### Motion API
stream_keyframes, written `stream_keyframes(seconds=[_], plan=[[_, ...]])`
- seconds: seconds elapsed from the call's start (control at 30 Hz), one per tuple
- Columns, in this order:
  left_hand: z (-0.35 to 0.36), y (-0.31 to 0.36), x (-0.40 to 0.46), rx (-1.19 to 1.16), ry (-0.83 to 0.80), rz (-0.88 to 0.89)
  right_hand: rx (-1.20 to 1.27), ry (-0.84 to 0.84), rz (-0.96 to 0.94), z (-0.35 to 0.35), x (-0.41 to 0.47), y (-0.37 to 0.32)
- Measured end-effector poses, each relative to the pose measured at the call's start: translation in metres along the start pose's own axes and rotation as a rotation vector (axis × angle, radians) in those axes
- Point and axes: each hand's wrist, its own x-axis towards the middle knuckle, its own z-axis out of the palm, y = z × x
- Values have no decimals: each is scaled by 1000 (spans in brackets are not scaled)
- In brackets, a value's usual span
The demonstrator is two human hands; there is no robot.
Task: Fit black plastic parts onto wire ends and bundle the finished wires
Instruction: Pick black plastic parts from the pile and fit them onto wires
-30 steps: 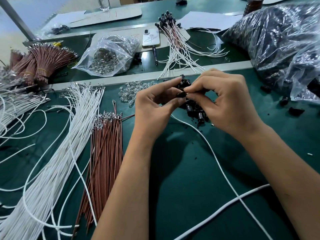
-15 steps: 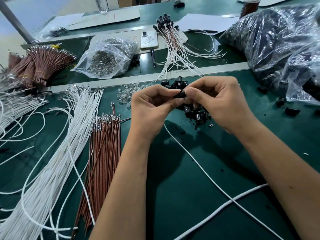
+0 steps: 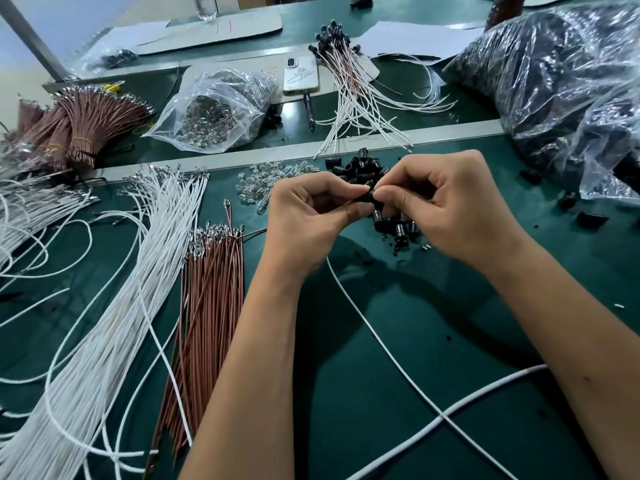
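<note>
**Both hands at a black plastic part above the green worktable**

Head view. The left hand (image 3: 304, 220) and right hand (image 3: 446, 209) meet at centre frame, fingers curled, thumb and forefinger of each pinching one small black plastic part (image 3: 370, 196) between them. A white wire (image 3: 381, 344) runs from under the left hand toward the near right, crossing a second white cord (image 3: 485, 393) on the green table (image 3: 398, 341). Whether the wire's end sits inside the part cannot be told; the fingers cover it. Just behind and below the hands lies a heap of loose black parts (image 3: 360, 166). Left of the forearms lie a sheaf of brown wires (image 3: 204, 306) and a broad sheaf of white wires (image 3: 114, 323). Beyond a pale rail (image 3: 242, 157): finished wires with black ends (image 3: 349, 81), a clear bag of metal pieces (image 3: 214, 109), a phone (image 3: 300, 75), tied brown bundles (image 3: 83, 123). A large plastic sack (image 3: 561, 84) fills the right.
</note>
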Motion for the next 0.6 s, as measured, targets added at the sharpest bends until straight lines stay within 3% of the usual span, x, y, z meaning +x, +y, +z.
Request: stream_keyframes(seconds=[0.37,0.6], plan=[[4,-3,0,-16,22,19,305,-7,149,9,-1,8],[7,4,0,-194,-3,38,765,-26,364,7,0,-2]])
